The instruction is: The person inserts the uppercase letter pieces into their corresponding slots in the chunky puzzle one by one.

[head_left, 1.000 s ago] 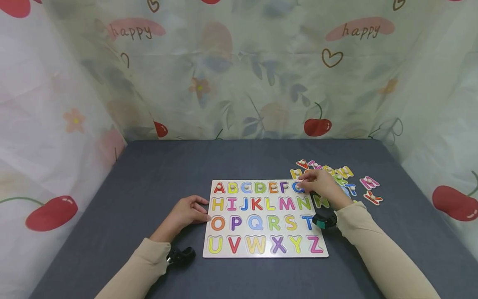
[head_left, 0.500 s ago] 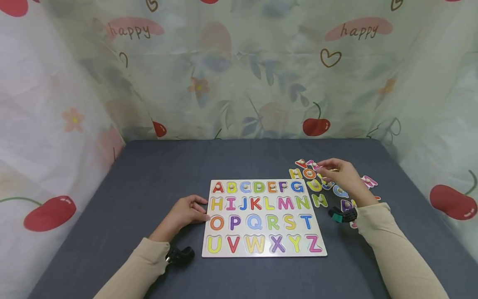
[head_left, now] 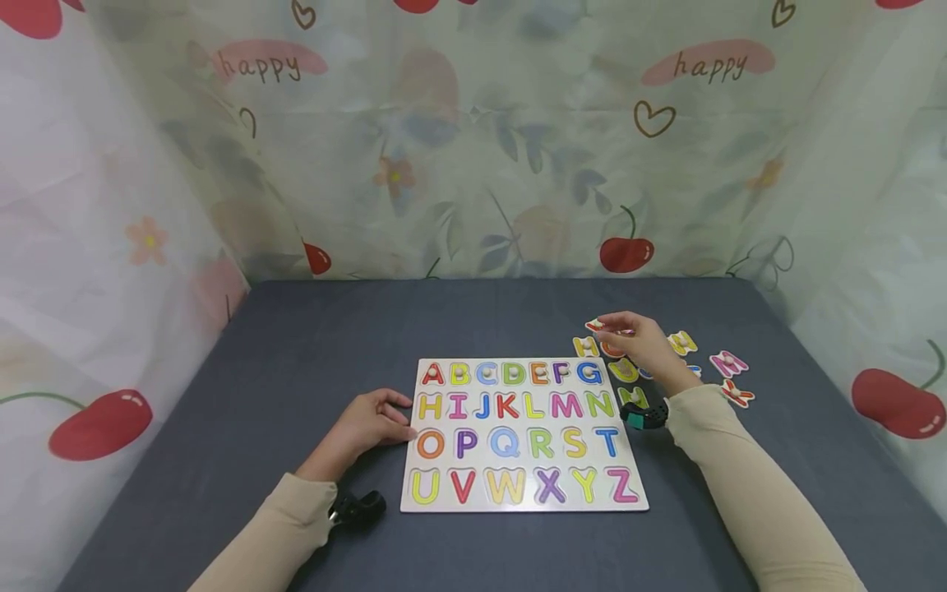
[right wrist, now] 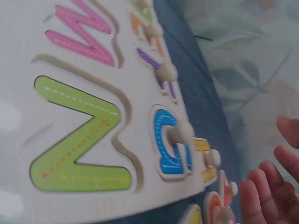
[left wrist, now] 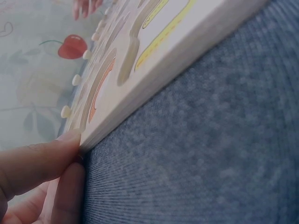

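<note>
In the head view, a white alphabet puzzle board [head_left: 547, 463] lies on the dark cloth. Knobbed letters A through G fill its top row; the G piece [head_left: 589, 373] is blue. My left hand [head_left: 373, 419] pinches the board's left edge, the thumb [left wrist: 51, 154] on top in the left wrist view. Over the loose letters beyond the board's far right corner is my right hand [head_left: 638, 341]. Its fingers look relaxed and hold nothing in the right wrist view. Near its fingertips lie a red piece [head_left: 593, 325] and the yellow H piece [head_left: 586, 346]; the hand hides others.
Loose letters spread right of the board: a green N [head_left: 632, 399], a yellow U [head_left: 624, 370], a yellow W-shaped piece [head_left: 682, 342], a pink M [head_left: 728, 363] and a red K-like piece [head_left: 737, 393]. A patterned curtain [head_left: 473, 164] encloses the table's back and sides.
My right hand left the G piece on the board, passed right over the loose letters, then came back left toward the red piece. My left hand stayed at the board's edge.
</note>
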Demonstrator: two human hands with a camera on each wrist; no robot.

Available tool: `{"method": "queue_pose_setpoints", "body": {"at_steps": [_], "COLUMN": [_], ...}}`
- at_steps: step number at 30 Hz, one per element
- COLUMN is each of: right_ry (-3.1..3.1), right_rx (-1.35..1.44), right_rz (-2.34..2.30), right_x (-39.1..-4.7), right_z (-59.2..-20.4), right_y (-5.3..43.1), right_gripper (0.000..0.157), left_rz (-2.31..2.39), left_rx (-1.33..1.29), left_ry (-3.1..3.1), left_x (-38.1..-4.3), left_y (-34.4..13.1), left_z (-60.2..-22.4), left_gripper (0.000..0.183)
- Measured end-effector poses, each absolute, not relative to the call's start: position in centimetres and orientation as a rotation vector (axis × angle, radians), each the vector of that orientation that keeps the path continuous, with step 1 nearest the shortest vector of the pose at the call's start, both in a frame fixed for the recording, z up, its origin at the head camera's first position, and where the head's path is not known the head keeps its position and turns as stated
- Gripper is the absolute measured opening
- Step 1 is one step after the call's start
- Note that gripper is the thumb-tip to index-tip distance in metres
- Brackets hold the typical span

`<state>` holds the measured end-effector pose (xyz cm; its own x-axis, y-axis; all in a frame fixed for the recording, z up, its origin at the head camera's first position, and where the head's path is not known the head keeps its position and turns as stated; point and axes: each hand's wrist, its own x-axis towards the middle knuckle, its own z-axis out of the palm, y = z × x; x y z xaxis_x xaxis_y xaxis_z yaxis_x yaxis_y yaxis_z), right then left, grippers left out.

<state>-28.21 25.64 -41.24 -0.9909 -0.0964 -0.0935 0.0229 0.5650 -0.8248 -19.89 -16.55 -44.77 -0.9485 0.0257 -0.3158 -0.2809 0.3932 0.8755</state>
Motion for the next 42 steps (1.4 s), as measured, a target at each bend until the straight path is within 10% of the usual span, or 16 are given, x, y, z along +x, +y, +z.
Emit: {"method": "queue_pose_setpoints", "body": {"at_steps": [42], "right_ry": [2.779], "right_rx": [0.059], "right_rz": [-1.136], "right_x": [-29.9], "right_z": [-41.3], "right_y": [22.3], "right_gripper": [0.021], "left_rz": [1.573], "left_rx": [-0.190], "left_ry": [2.372], "left_x": [-19.7], "left_y": [-16.5], "left_z": [-44.4], "left_gripper": [0.050]}}
